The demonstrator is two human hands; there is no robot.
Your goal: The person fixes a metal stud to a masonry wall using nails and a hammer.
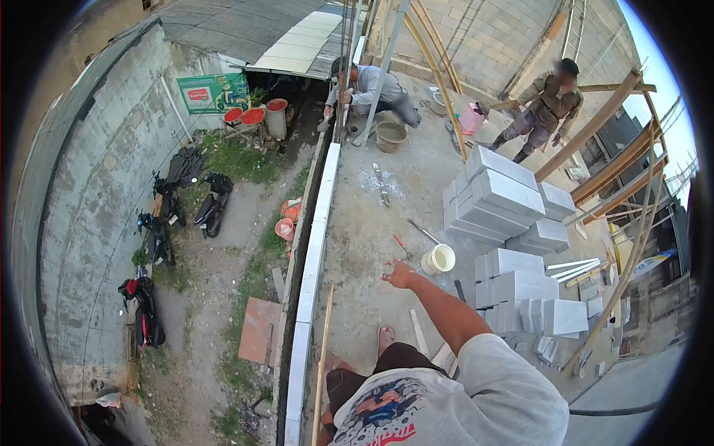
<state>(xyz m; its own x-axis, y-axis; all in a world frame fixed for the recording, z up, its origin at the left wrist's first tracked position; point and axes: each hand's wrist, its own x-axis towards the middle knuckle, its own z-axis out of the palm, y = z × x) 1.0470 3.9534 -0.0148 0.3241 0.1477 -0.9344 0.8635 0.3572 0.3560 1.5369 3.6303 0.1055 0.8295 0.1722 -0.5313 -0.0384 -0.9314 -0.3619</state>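
Observation:
My right hand (399, 274) reaches forward over the concrete floor with some fingers stretched out, and nothing shows in it. A white bucket (438, 259) stands just to its right, and a red-handled tool (402, 246) lies beyond the fingertips. Beside that tool lies a hammer-like tool (423, 231). At the lower left, my left hand is hidden or too unclear to make out near a long wooden strip (325, 349). A row of white blocks (317, 238) runs along the floor's edge.
A drop to a yard with motorbikes (213, 204) lies left of the blocks. Stacked pale blocks (506, 195) stand at right. One person (372, 88) crouches by a mortar bucket (390, 137); another person (547, 108) is at the upper right. Wooden poles (587, 126) lean at right.

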